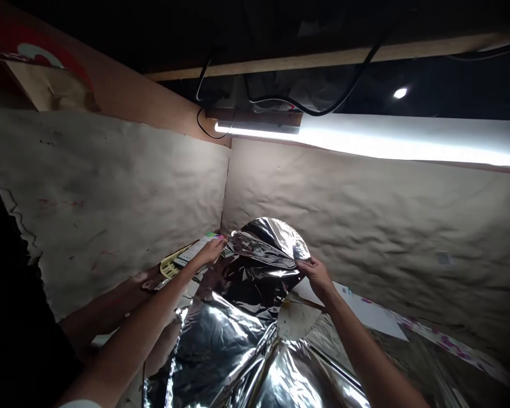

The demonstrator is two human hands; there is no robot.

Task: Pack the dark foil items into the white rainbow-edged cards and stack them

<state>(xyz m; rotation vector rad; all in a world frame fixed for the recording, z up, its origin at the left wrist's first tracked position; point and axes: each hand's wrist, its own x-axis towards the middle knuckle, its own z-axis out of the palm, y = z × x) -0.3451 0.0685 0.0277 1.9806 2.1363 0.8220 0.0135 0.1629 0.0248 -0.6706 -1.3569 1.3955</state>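
Two hands raise the far end of a crumpled silver foil sheet [233, 334] at the far corner. The left hand [210, 252], just beside a white printed card [191, 251], seems to pinch one edge; the right hand [317, 279] pinches the opposite edge. The slack foil calls for both pinches staying taut.

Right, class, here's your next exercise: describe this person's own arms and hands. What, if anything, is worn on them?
The left hand and right hand are bare, with no gloves, and no watch or band shows. The left forearm is bare too, with a white sleeve just showing at the bottom edge. The right forearm is bare, with no sleeve in view.
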